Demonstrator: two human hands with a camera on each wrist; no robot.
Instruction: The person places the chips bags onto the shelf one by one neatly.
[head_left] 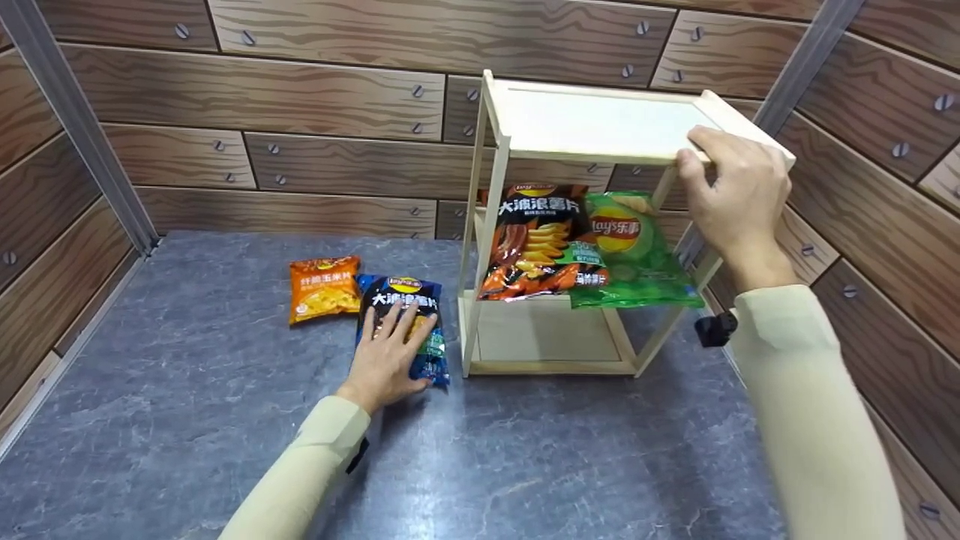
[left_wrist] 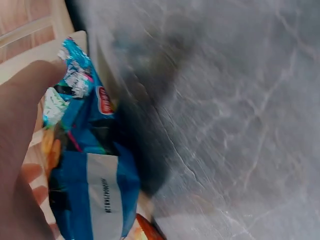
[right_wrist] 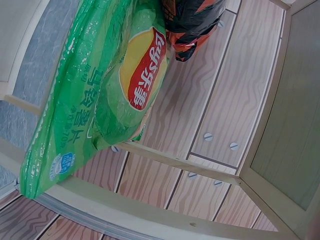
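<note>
My left hand (head_left: 386,364) lies over a blue and black bag of potato chips (head_left: 433,341), fingers spread and fairly straight across its front. The left thumb reaches the bag's near end, and in the left wrist view the bag's blue side with a white printed strip (left_wrist: 105,195) shows. At the right, my right hand (head_left: 742,184) grips the front edge of the top board on a small wooden shelf rack (head_left: 600,124). Below that board, a black and orange chip bag (head_left: 540,244) and a green chip bag (head_left: 630,251) lean side by side inside the rack.
A small orange snack bag (head_left: 325,289) lies just left of the blue one on the grey marbled table (head_left: 187,405). The rack's bottom board (head_left: 544,334) sits low under the two bags. Wood-patterned walls (head_left: 337,90) enclose the table at the back and sides.
</note>
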